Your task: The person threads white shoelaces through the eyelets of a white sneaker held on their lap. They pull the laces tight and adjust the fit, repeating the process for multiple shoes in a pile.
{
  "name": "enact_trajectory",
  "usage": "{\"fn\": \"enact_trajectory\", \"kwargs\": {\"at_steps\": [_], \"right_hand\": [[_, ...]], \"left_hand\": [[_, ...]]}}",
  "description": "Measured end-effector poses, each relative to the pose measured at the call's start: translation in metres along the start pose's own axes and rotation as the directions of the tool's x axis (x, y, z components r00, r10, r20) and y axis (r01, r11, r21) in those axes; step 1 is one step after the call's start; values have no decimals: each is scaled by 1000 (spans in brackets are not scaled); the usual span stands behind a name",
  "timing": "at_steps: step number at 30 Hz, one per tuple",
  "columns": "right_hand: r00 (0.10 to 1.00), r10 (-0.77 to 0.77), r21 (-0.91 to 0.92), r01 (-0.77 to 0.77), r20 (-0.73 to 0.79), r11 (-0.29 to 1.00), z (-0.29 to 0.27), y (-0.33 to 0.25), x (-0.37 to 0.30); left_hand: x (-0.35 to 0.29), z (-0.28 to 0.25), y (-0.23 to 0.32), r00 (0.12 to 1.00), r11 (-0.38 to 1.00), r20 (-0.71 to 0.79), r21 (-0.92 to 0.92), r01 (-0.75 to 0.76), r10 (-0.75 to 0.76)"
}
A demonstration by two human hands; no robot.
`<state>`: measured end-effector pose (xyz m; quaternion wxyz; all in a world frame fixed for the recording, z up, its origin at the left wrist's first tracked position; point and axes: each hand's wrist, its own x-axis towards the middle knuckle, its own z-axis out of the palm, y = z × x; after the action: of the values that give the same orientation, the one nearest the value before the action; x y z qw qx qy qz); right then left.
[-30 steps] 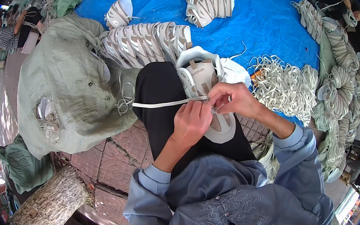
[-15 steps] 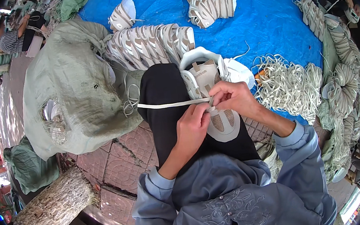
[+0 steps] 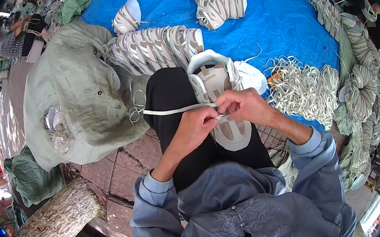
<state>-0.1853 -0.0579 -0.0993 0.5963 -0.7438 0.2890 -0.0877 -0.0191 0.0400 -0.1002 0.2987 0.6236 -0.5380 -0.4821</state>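
A white and beige shoe upper (image 3: 234, 144) lies across my lap, its toe toward me and its padded collar away from me. A flat white shoelace (image 3: 168, 111) stretches over my black-trousered left knee to the upper's eyelet area. My left hand (image 3: 195, 126) is closed in a pinch on the lace at the left side of the upper. Over the tongue, my right hand (image 3: 245, 106) also pinches the lace, close to the left fingertips. The fingers hide the exact eyelet and the lace's end.
Stacked shoe uppers (image 3: 158, 47) and another bunch (image 3: 222, 7) lie on a blue tarp (image 3: 282, 19). A heap of white laces (image 3: 306, 89) sits at right, beside more bundled uppers (image 3: 363, 75). Left stand a large pale sack (image 3: 80, 98) and a tree trunk (image 3: 58, 220).
My left hand has shifted slightly left and turned, back of the hand more upward. My right hand stays by the eyelets, its fingers curled more over the lace.
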Motion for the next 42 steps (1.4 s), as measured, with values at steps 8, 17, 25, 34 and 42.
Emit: {"fn": "enact_trajectory", "kwargs": {"at_steps": [8, 17, 25, 34, 42], "right_hand": [[992, 21, 203, 5, -125, 979, -8, 11, -1], [984, 31, 140, -6, -174, 990, 3, 19, -2], [981, 16, 113, 7, -195, 994, 3, 19, -2], [848, -518, -520, 394, -112, 758, -12, 10, 9], [916, -402, -614, 315, -4, 723, -15, 12, 15]], "left_hand": [[-9, 17, -6, 947, 963, -214, 179, -203, 239], [1, 42, -13, 650, 707, -465, 688, -162, 601], [-10, 45, -9, 755, 910, -544, 378, -171, 367], [-14, 44, -13, 836, 954, -477, 247, -167, 270], [-4, 56, -17, 700, 939, -635, 303, -162, 325]]}}
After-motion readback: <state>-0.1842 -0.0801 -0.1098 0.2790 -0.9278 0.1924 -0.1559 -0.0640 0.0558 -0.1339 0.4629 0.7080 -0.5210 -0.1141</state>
